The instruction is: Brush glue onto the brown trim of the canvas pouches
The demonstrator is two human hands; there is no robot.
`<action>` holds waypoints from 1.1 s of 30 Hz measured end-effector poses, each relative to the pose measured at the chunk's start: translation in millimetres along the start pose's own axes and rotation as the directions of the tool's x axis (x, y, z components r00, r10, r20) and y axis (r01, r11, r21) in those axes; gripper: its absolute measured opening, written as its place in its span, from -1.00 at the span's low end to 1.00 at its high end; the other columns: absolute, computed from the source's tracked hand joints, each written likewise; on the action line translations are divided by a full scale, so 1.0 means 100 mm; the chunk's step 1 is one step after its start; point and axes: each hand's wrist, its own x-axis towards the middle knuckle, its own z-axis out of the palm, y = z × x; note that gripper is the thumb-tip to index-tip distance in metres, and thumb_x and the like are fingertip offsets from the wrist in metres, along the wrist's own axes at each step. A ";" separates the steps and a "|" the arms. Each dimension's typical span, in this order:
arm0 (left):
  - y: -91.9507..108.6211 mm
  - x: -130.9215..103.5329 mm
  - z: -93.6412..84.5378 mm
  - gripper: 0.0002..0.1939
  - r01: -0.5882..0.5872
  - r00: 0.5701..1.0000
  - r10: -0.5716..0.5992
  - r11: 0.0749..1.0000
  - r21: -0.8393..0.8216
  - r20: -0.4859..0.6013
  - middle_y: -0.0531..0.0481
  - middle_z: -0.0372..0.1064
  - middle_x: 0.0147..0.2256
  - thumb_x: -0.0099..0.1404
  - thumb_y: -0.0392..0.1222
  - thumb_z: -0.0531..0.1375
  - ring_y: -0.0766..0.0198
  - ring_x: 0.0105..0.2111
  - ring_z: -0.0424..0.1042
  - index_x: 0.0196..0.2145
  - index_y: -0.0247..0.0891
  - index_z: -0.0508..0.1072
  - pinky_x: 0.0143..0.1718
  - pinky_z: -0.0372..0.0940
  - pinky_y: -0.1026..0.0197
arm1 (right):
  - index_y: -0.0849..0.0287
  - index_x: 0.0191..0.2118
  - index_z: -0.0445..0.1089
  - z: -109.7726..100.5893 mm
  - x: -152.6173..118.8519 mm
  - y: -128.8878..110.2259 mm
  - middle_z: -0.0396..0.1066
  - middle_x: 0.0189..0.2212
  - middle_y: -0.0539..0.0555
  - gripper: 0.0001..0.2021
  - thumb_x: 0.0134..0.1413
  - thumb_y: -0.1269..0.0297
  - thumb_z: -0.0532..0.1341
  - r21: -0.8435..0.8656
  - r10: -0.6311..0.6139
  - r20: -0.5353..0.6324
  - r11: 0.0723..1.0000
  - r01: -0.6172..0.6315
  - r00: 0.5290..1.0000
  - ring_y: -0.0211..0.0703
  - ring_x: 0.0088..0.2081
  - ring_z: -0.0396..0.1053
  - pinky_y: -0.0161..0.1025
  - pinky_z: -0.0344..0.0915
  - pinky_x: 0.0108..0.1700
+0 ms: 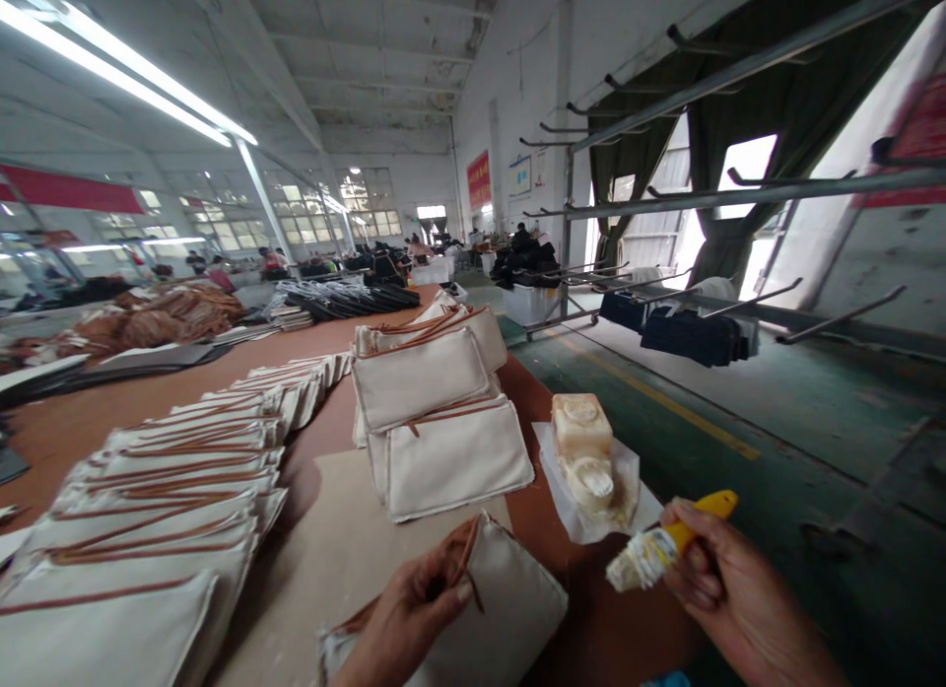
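My left hand point(421, 600) pinches the top edge of a cream fabric pouch point(509, 598) with brown trim, close to its corner. The pouch lies tilted at the table's near edge. In my right hand point(709, 559) is a glue brush point(669, 544) with a yellow handle, its pale, caked bristles pointing left towards the pouch but apart from it. Just beyond the brush, a yellowish glue container point(581, 436) with a smeared opening stands on a white sheet point(554, 460). Behind my left hand sits a pile of similar cream pouches point(450, 460).
A long overlapping row of cream pouches point(169, 510) covers the table's left side. Brown material point(184, 312) and dark sheets point(148, 362) lie farther back. At the right stands a metal rack point(709, 194) with prongs, dark items point(687, 334) hanging low on it.
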 end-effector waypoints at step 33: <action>-0.14 0.67 0.22 -0.82 0.119 0.989 -0.146 0.623 0.773 -0.034 0.03 0.52 -0.26 0.23 -0.15 0.12 0.18 -0.24 0.46 -0.26 -0.14 0.50 -0.28 0.18 0.26 | 0.27 -0.49 0.35 -0.01 0.01 0.08 0.06 -0.73 -0.18 -0.58 -0.28 0.18 0.58 -0.006 -0.005 -0.068 1.000 0.005 0.998 -0.50 -0.75 -0.04 -0.53 -0.07 -0.73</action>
